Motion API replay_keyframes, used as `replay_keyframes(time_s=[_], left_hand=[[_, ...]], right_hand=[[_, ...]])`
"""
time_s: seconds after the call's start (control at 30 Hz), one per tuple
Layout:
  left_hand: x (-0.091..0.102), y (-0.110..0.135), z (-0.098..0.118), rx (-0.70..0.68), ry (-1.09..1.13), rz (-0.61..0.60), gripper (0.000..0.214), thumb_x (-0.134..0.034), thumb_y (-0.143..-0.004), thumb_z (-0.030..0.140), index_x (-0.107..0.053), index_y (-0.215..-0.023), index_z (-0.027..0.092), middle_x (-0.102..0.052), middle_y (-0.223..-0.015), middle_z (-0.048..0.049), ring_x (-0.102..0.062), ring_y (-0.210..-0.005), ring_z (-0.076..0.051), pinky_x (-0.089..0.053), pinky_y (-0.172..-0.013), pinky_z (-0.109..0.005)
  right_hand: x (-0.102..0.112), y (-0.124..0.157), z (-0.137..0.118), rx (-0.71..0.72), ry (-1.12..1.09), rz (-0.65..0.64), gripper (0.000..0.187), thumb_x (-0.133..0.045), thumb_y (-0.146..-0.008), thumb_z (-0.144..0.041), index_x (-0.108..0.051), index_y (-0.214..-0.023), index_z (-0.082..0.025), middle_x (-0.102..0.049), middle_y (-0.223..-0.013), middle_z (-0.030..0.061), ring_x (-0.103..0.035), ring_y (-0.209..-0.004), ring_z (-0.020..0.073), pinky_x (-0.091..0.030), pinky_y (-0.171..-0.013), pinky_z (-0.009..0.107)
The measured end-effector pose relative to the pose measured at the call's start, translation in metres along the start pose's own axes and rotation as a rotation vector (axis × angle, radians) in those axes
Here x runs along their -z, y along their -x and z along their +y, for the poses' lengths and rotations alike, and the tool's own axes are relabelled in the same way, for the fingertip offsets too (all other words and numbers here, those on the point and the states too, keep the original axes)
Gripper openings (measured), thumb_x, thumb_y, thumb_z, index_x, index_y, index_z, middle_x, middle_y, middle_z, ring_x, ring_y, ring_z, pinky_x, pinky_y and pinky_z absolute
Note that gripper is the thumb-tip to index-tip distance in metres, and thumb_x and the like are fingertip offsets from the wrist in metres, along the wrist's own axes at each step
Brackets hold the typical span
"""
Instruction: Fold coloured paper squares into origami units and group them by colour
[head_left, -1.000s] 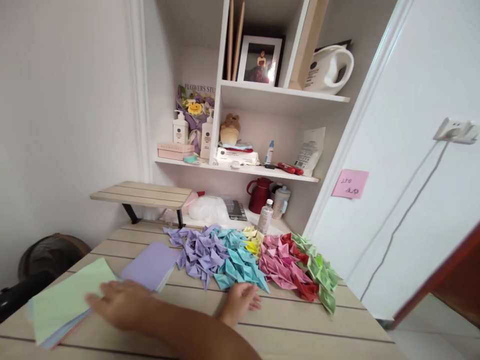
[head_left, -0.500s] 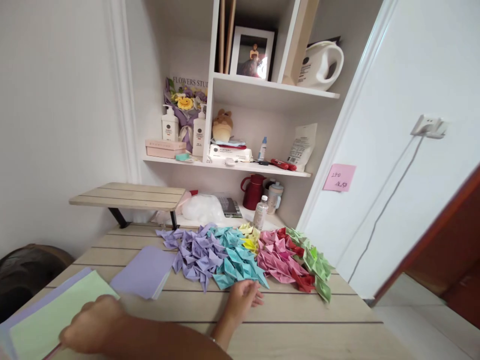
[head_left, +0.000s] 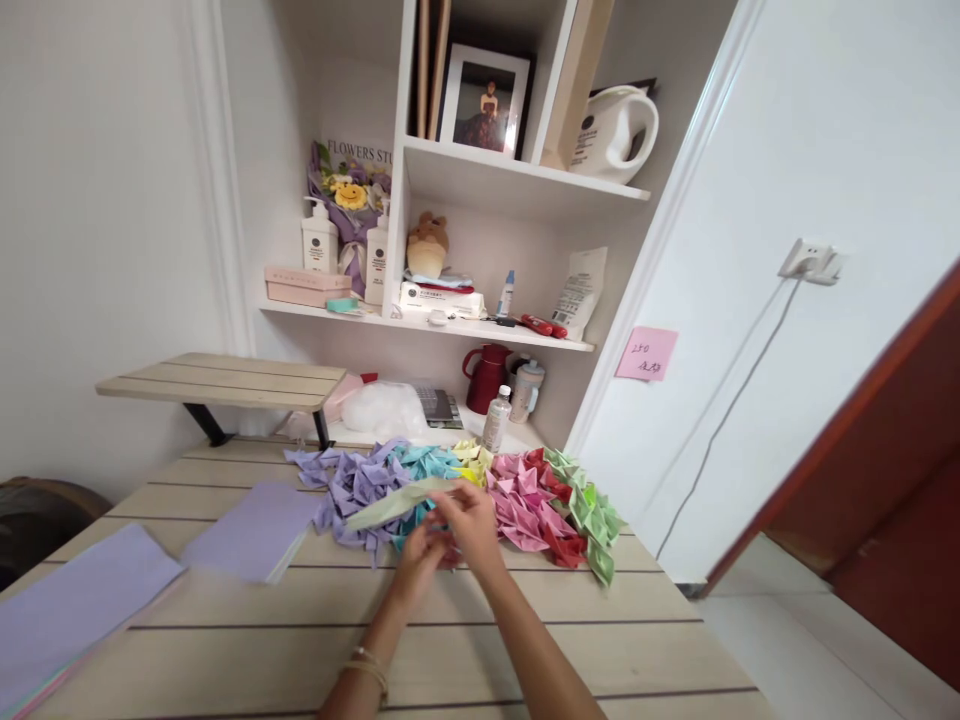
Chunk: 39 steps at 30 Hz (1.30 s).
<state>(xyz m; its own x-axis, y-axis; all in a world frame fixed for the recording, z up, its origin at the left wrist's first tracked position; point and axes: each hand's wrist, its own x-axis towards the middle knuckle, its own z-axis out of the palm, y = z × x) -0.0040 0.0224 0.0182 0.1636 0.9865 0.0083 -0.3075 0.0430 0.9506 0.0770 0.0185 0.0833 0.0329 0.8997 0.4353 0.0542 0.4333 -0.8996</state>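
A light green sheet of paper is pinched at its right end by my right hand. It is seen nearly edge-on, above the folded pieces. My left hand, with bangles at the wrist, is just below and left of my right hand. Its fingers are loosely bent and partly hidden, and I see nothing held in them. Behind both hands lies a heap of folded paper pieces in purple, blue, yellow, pink, red and green.
On the left lie a stack of purple-topped paper and a second purple stack. A small raised stand is at the back left. Behind the heap are a clear bottle, a red jug and loaded shelves.
My right hand has come from the paper stack at the left to the middle, carrying the light green sheet; purple now tops that stack. My left hand has shifted left and down. The view has moved.
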Motion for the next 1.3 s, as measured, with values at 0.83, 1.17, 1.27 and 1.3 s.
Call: replay_keyframes(time_s=[0.83,1.17,1.27,1.3], left_hand=[[0.019,-0.002,0.015,-0.156,-0.082,0.261,0.034,-0.076,-0.047,0.04,-0.068,-0.068,0.013,-0.071,-0.064,-0.0025,-0.066,-0.06,-0.022,-0.054,-0.065,-0.034],[0.017,0.0,0.014,-0.189,-0.205,0.212,0.025,-0.073,-0.054,0.037,-0.064,-0.061,0.014,-0.069,-0.059,-0.0021,-0.064,-0.061,-0.019,-0.052,-0.062,-0.028],[0.012,-0.001,0.011,-0.211,-0.085,0.234,0.029,-0.074,-0.053,0.034,-0.055,-0.068,0.016,-0.069,-0.063,0.0,-0.065,-0.061,-0.018,-0.053,-0.062,-0.029],[0.011,-0.001,0.011,-0.224,-0.042,0.248,0.033,-0.075,-0.053,0.033,-0.052,-0.071,0.018,-0.068,-0.063,0.0012,-0.065,-0.059,-0.017,-0.054,-0.061,-0.03]], right_hand=[[0.089,0.024,0.063,-0.077,-0.051,-0.049,0.026,-0.069,-0.063,-0.03,-0.063,-0.084,-0.016,-0.062,-0.067,0.0019,-0.057,-0.058,0.0155,-0.045,-0.05,0.023],[0.09,0.024,0.067,-0.107,0.015,0.11,0.029,-0.064,-0.066,-0.041,-0.06,-0.06,-0.013,-0.056,-0.053,-0.0002,-0.049,-0.05,0.0126,-0.041,-0.046,0.022],[0.084,0.025,0.065,-0.14,-0.132,0.156,0.031,-0.066,-0.065,-0.044,-0.059,-0.072,-0.014,-0.061,-0.061,0.0018,-0.054,-0.053,0.0143,-0.045,-0.048,0.024],[0.082,0.025,0.065,-0.146,-0.183,0.16,0.034,-0.066,-0.065,-0.044,-0.059,-0.081,-0.014,-0.062,-0.065,0.0025,-0.056,-0.055,0.0151,-0.047,-0.049,0.025]])
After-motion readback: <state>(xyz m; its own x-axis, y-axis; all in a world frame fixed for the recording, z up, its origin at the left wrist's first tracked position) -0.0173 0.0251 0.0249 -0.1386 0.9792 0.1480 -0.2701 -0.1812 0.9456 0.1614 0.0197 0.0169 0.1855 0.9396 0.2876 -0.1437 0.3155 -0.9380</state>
